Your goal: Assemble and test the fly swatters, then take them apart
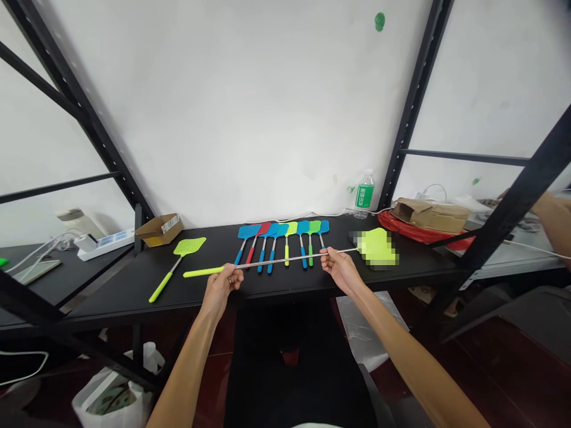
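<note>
I hold a long fly swatter with an extended metal rod (281, 261) across the front of a black table (134, 285). My left hand (223, 284) is closed on the rod just right of its yellow-green handle (203, 272). My right hand (339, 266) pinches the rod near the yellow-green head (377, 246), which looks blurred. Behind the rod lies a row of several short swatters (283, 235) in blue, red and green. Another yellow-green swatter (176, 264) lies alone to the left.
A water bottle (364, 195) stands by the white wall. An open cardboard box (158, 229) sits at the left, a power strip (104, 242) further left. Red items under brown cardboard (428, 217) lie at the right. Another person's arm (553, 217) shows at the far right. Black shelf struts frame the table.
</note>
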`<action>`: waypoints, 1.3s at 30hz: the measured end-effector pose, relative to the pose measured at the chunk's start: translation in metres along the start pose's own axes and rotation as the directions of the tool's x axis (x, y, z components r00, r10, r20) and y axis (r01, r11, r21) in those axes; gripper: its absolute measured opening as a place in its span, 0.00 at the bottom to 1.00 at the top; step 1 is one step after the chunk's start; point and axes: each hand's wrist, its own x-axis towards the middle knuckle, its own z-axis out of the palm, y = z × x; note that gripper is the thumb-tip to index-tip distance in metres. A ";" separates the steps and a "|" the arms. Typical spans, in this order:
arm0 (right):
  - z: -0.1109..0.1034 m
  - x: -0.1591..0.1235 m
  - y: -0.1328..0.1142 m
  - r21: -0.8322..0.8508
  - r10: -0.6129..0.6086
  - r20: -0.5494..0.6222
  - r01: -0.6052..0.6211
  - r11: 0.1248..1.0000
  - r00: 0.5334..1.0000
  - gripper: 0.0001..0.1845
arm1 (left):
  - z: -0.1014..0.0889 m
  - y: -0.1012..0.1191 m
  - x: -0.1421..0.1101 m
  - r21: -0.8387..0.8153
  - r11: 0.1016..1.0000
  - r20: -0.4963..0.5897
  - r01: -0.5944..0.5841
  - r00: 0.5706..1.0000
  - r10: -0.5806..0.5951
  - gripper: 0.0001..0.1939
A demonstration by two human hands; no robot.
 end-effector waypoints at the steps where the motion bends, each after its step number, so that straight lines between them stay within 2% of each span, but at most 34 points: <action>1: 0.000 0.000 0.000 -0.002 0.002 0.002 -0.002 1.000 1.000 0.19 | 0.001 0.000 0.000 0.024 1.000 0.006 0.001 1.000 -0.001 0.16; 7: 0.001 0.001 0.001 -0.007 0.010 0.019 -0.009 1.000 1.000 0.20 | 0.009 0.005 -0.003 0.117 0.993 0.001 0.003 1.000 -0.003 0.20; 14: 0.001 0.002 0.002 0.005 0.014 0.013 -0.014 1.000 1.000 0.18 | 0.005 0.000 0.001 0.090 0.995 -0.075 0.045 0.996 -0.038 0.21; 20: 0.001 0.001 0.000 0.016 0.027 0.026 -0.028 0.999 0.999 0.15 | 0.003 -0.007 0.004 0.075 0.997 -0.134 0.027 0.991 -0.016 0.21; 26: 0.001 0.000 -0.002 0.027 0.036 0.022 -0.037 0.999 0.999 0.14 | 0.000 -0.006 0.004 0.012 1.000 -0.117 0.003 0.993 -0.002 0.16; 31: 0.001 0.000 -0.001 0.044 0.039 0.021 -0.039 0.998 0.999 0.13 | -0.004 -0.004 0.006 -0.076 0.995 -0.166 0.058 0.984 -0.070 0.21; 39: -0.001 0.001 -0.001 0.043 0.042 0.026 -0.043 0.998 0.999 0.14 | -0.003 -0.002 0.006 -0.150 0.987 -0.193 0.049 0.978 -0.078 0.20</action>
